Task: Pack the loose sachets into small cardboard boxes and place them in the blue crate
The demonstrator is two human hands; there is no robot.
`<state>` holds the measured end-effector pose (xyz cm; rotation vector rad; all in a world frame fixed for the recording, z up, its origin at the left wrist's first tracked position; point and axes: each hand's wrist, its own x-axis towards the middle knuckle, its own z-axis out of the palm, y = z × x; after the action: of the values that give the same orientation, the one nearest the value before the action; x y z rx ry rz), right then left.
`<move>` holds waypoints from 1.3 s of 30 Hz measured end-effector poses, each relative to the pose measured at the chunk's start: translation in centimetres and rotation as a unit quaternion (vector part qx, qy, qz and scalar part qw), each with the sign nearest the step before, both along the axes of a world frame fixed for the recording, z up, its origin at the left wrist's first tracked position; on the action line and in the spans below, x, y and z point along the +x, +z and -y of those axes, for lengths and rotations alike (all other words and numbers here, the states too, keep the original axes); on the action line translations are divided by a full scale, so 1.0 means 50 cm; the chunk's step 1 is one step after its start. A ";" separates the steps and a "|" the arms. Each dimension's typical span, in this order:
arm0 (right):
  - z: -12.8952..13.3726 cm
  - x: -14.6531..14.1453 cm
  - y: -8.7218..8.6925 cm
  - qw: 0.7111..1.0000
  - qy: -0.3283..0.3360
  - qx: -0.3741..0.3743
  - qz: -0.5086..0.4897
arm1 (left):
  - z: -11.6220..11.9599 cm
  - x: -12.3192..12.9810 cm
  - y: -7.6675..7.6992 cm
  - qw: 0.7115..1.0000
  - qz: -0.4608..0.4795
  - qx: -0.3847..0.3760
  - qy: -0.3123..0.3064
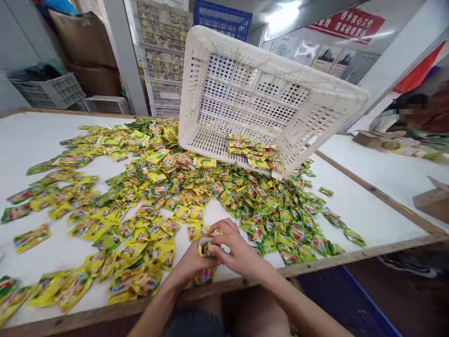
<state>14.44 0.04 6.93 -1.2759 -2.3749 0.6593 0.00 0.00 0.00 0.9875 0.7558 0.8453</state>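
A wide spread of small yellow and green sachets [182,196] covers the white table top [28,140]. My left hand [191,264] and my right hand [233,250] meet at the table's near edge. Together they grip a small stack of sachets [204,247] between the fingers, and more sachets lie just under them. A white plastic crate [266,98] stands tipped on its edge at the far side of the pile, its open side facing me, with several sachets [252,154] still lying inside.
A wooden rim [351,257] borders the table. Stacked white crates [163,56] and a blue crate [222,18] stand behind, cardboard boxes [84,42] at back left. Another person [421,112] sits at a second table [386,168] on the right.
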 end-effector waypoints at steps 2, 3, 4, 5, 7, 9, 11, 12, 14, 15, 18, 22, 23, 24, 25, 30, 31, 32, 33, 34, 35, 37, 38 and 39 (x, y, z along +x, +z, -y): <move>-0.006 0.009 0.002 1.000 -0.022 0.001 0.004 | 0.004 0.003 0.001 0.999 -0.017 -0.007 0.030; -0.008 0.012 0.003 1.000 -0.030 0.002 0.004 | 0.006 0.004 0.001 0.999 -0.022 -0.008 0.041; -0.009 0.014 0.002 0.999 -0.037 0.003 0.002 | 0.008 0.004 0.002 0.998 -0.026 -0.008 0.049; -0.009 0.014 0.000 0.999 -0.045 0.005 -0.003 | 0.010 0.005 0.002 0.998 -0.028 -0.007 0.055; -0.007 0.010 -0.004 0.999 -0.048 0.008 -0.014 | 0.015 0.004 0.002 0.998 -0.025 0.005 0.052; -0.002 0.001 -0.009 0.999 -0.030 0.006 -0.016 | 0.018 0.004 0.002 0.999 -0.022 0.022 0.042; 0.001 -0.009 -0.013 1.000 -0.006 -0.002 -0.010 | 0.020 0.004 0.002 0.999 -0.023 0.035 0.033; 0.002 -0.013 -0.015 1.000 0.002 -0.009 -0.006 | 0.021 0.003 0.003 0.998 -0.024 0.039 0.031; 0.000 -0.017 -0.020 1.000 0.007 -0.019 0.002 | 0.021 0.001 0.003 0.998 -0.033 0.052 0.035; -0.002 -0.017 -0.023 1.000 0.006 -0.023 0.003 | 0.022 -0.001 0.003 0.996 -0.042 0.062 0.044; -0.006 -0.007 -0.035 0.999 -0.027 -0.039 -0.012 | 0.027 -0.012 -0.002 0.987 -0.106 0.082 0.090; 0.001 0.011 -0.051 0.987 -0.091 -0.077 -0.107 | 0.040 -0.027 -0.016 0.979 -0.169 0.078 0.089; 0.005 0.014 -0.055 0.983 -0.097 -0.083 -0.130 | 0.043 -0.029 -0.019 0.979 -0.170 0.077 0.087; 0.009 0.015 -0.058 0.980 -0.099 -0.088 -0.145 | 0.044 -0.030 -0.022 0.979 -0.168 0.076 0.089; 0.013 0.014 -0.062 0.979 -0.102 -0.090 -0.152 | 0.045 -0.030 -0.024 0.980 -0.163 0.073 0.089; 0.017 0.003 -0.077 0.985 -0.103 -0.088 -0.111 | 0.042 -0.028 -0.031 0.985 -0.136 0.075 0.070; 0.016 0.001 -0.079 0.986 -0.098 -0.088 -0.102 | 0.042 -0.028 -0.030 0.984 -0.141 0.077 0.075; 0.015 0.000 -0.082 0.987 -0.092 -0.088 -0.101 | 0.044 -0.029 -0.029 0.982 -0.147 0.079 0.087; 0.015 -0.001 -0.085 0.986 -0.091 -0.089 -0.111 | 0.046 -0.029 -0.028 0.980 -0.148 0.078 0.104; 0.016 -0.002 -0.090 0.982 -0.098 -0.090 -0.135 | 0.048 -0.030 -0.027 0.979 -0.143 0.076 0.124; 0.018 -0.003 -0.095 0.974 -0.113 -0.094 -0.172 | 0.051 -0.030 -0.025 0.978 -0.131 0.073 0.142; 0.026 -0.003 -0.107 0.946 -0.158 -0.107 -0.261 | 0.056 -0.031 -0.023 0.980 -0.093 0.064 0.161; 0.032 -0.004 -0.114 0.930 -0.176 -0.115 -0.300 | 0.058 -0.032 -0.022 0.983 -0.076 0.060 0.158; 0.038 -0.004 -0.120 0.917 -0.189 -0.123 -0.329 | 0.059 -0.032 -0.022 0.985 -0.064 0.058 0.148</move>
<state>14.22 -1.87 0.93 -1.2926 -1.4894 1.0766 -1.59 -2.93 -1.11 1.0546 0.9889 1.1001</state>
